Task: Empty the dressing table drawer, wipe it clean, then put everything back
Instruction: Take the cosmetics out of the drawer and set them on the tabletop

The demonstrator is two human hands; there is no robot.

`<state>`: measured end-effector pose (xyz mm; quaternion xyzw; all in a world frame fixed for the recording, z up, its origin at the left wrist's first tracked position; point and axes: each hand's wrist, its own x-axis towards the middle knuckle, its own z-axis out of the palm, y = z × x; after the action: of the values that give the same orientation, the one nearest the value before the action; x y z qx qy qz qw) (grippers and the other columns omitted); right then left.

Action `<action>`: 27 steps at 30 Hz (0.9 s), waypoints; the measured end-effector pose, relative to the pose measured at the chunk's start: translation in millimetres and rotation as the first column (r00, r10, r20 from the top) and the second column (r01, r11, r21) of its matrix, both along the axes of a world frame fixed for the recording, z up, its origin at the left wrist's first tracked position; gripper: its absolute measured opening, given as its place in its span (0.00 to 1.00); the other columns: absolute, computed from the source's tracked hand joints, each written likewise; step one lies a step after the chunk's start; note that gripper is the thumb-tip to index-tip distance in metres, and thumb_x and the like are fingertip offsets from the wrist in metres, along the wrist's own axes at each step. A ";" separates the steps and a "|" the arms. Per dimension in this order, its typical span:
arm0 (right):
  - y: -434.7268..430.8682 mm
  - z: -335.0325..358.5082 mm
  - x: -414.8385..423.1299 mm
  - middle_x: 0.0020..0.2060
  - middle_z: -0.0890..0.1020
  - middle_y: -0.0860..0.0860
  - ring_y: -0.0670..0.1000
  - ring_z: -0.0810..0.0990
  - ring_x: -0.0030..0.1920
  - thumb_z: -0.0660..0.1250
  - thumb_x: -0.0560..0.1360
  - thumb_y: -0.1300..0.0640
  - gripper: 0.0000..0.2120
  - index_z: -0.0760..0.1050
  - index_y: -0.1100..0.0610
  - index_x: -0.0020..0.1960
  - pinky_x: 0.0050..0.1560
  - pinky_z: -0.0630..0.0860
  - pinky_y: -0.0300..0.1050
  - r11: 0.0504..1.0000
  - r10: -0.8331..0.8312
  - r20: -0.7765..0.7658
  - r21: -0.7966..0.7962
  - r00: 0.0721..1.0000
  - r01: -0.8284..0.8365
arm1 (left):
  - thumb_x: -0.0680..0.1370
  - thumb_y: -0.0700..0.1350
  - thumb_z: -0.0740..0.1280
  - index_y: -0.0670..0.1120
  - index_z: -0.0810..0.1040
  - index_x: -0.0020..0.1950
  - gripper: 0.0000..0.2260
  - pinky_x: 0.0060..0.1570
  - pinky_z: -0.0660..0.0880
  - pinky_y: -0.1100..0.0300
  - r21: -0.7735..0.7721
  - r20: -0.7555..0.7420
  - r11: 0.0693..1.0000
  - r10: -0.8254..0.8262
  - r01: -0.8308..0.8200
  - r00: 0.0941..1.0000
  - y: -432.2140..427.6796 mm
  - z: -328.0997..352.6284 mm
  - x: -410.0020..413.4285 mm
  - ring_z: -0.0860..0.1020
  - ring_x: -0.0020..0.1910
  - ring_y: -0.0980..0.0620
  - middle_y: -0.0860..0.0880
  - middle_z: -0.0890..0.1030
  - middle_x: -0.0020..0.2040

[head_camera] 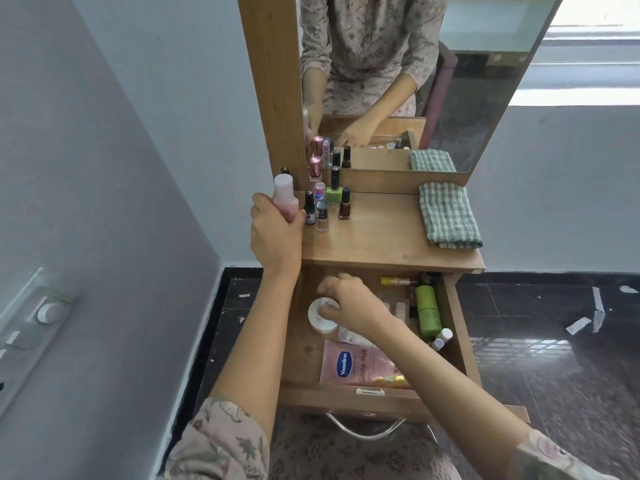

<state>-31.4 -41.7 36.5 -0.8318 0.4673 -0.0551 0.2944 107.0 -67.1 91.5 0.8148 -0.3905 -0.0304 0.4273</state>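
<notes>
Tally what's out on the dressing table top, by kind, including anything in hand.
Small upright cosmetic bottles on the wooden top: 7
Pink white-capped bottle gripped by the left hand: 1
Folded green checked cloth: 1
Total: 9
Not counted: round white jar the right hand grips in the drawer.

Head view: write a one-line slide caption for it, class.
Emptying the drawer: left hand holds a pink bottle, right hand reaches a white jar inside.

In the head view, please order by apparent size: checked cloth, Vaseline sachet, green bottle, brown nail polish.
1. checked cloth and Vaseline sachet: alike, unranked; sachet partly covered
2. green bottle
3. brown nail polish
</notes>
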 end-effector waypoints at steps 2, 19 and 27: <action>2.8 -6.8 7.1 0.61 0.73 0.56 0.58 0.72 0.62 0.70 0.72 0.54 0.27 0.67 0.55 0.69 0.59 0.74 0.53 0.998 0.044 -0.136 -0.027 0.990 -0.048 | 0.73 0.49 0.73 0.43 0.69 0.59 0.21 0.48 0.78 0.54 -0.003 0.009 1.000 -0.002 0.002 1.000 -1.6 -0.7 -0.2 0.79 0.52 0.46 0.44 0.77 0.56; 28.2 -3.3 24.7 0.60 0.74 0.58 0.58 0.73 0.61 0.70 0.72 0.60 0.28 0.62 0.57 0.68 0.57 0.73 0.50 0.998 0.040 -0.271 -0.038 0.962 -0.053 | 0.72 0.48 0.74 0.43 0.69 0.60 0.22 0.50 0.77 0.56 0.009 -0.015 0.997 -0.073 0.073 0.997 3.6 -11.9 4.4 0.79 0.54 0.46 0.44 0.78 0.57; 6.1 54.4 7.8 0.59 0.70 0.52 0.51 0.69 0.59 0.73 0.70 0.49 0.32 0.65 0.54 0.69 0.53 0.70 0.40 0.947 -0.184 0.253 -0.212 0.950 0.240 | 0.73 0.48 0.73 0.43 0.72 0.61 0.21 0.52 0.76 0.56 -0.014 -0.079 0.987 -0.159 0.158 0.984 17.1 -10.7 14.7 0.80 0.54 0.47 0.45 0.80 0.57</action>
<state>-23.6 -35.6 90.9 -0.7938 0.5072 -0.2385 0.2360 121.8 -49.9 80.8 0.7776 -0.4368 -0.0955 0.4420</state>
